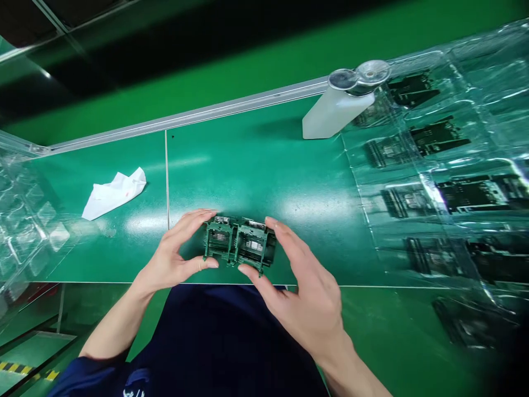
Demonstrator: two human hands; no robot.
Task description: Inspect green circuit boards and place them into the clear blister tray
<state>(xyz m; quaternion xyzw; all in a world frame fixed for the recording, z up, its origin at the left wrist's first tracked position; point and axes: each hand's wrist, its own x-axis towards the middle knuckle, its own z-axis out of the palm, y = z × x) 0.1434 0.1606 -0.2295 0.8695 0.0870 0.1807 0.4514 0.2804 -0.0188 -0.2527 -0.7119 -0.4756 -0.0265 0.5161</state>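
Observation:
Between my two hands sits a green circuit board assembly (235,242) with two frame-like bays side by side. My left hand (179,248) grips its left end, thumb on the near edge and fingers at the far edge. At the right end my right hand (303,281) does the same, its forefinger on the far corner and its thumb along the near edge. The assembly is held close to the front edge of the green work table (264,165). Its underside is hidden.
A white bottle with a metal dish top (330,113) stands at the back right. Clear plastic trays (438,160) holding several circuit boards cover the right side. A crumpled white cloth or paper (115,193) lies to the left, near another clear tray (25,220). A metal rail (231,107) borders the back.

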